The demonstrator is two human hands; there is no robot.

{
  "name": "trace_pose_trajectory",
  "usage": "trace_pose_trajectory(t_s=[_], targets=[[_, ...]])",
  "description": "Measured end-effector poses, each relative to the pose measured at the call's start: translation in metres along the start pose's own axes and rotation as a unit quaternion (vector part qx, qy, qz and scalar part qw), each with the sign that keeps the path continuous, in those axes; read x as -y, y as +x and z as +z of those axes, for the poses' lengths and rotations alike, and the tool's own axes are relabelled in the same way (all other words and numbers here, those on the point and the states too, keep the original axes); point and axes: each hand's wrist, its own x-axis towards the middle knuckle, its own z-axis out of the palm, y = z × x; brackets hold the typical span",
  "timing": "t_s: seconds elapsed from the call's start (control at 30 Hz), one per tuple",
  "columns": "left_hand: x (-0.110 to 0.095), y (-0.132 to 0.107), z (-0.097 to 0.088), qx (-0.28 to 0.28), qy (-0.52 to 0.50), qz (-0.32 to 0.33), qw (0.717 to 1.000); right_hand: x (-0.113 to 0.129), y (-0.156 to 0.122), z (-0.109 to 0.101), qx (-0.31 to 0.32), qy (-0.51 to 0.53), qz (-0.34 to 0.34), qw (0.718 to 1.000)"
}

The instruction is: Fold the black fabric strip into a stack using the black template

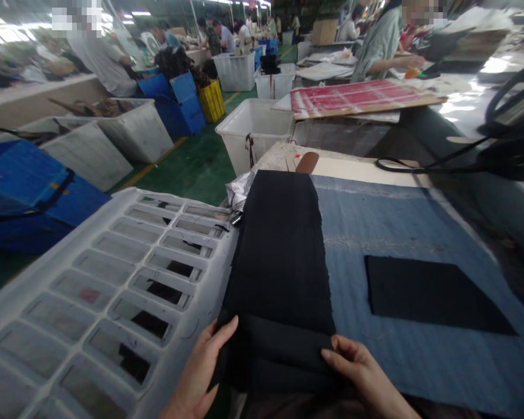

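A long strip of black fabric (pixel 283 250) lies over the left part of the blue cloth-covered table (pixel 397 227). Its near end is raised and folded toward me at the table's front edge. My left hand (pixel 205 364) grips the left edge of this fabric, thumb on top and fingers underneath. On the right edge, my right hand (pixel 351 361) pinches the fabric between thumb and fingers. To the right, a separate black cut piece (pixel 432 297) with a slanted side lies flat on the blue cloth.
A white slotted plastic crate (pixel 146 250) stands close on my left. Blue bins (pixel 39 192) and white tubs (pixel 262 125) line the green floor beyond. A red-topped board (pixel 353 99) sits past the table, a black cord (pixel 402 167) at its right. Other people work farther back.
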Motion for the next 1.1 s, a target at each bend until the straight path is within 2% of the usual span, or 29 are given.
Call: trace_pose_trajectory(t_s=[0.07, 0.13, 0.27, 0.4, 0.53, 0.73, 0.83, 0.97, 1.03, 1.1], targets=[[-0.001, 0.007, 0.002, 0.026, -0.038, -0.017, 0.999, 0.01, 0.002, 0.003, -0.023, 0.076, -0.005, 0.997], [-0.002, 0.014, 0.005, 0.042, -0.062, -0.017, 0.997, 0.021, 0.005, 0.005, -0.02, 0.097, -0.019, 0.995], [-0.004, 0.027, 0.008, 0.06, -0.07, -0.019, 0.996, 0.026, 0.012, 0.005, 0.023, -0.008, -0.019, 1.0], [-0.008, 0.037, 0.002, 0.052, -0.033, -0.019, 0.998, 0.018, 0.019, 0.0, 0.001, -0.05, -0.011, 0.999], [-0.012, 0.047, -0.01, 0.06, 0.08, 0.038, 0.994, 0.02, 0.024, -0.003, 0.002, -0.019, -0.037, 0.999], [-0.015, 0.068, -0.021, 0.04, 0.301, 0.145, 0.942, 0.014, 0.035, -0.005, -0.031, -0.056, -0.088, 0.994], [-0.009, 0.078, -0.027, 0.047, 0.383, 0.158, 0.909, 0.008, 0.041, -0.005, -0.072, -0.078, -0.111, 0.988], [-0.001, 0.084, -0.035, 0.009, 0.495, 0.181, 0.85, 0.005, 0.045, -0.007, -0.095, -0.129, -0.106, 0.981], [-0.003, 0.085, -0.036, -0.005, 0.511, 0.192, 0.838, 0.006, 0.045, -0.009, -0.099, -0.162, -0.096, 0.977], [-0.008, 0.085, -0.036, -0.008, 0.509, 0.19, 0.839, 0.007, 0.045, -0.011, -0.105, -0.194, -0.096, 0.971]])
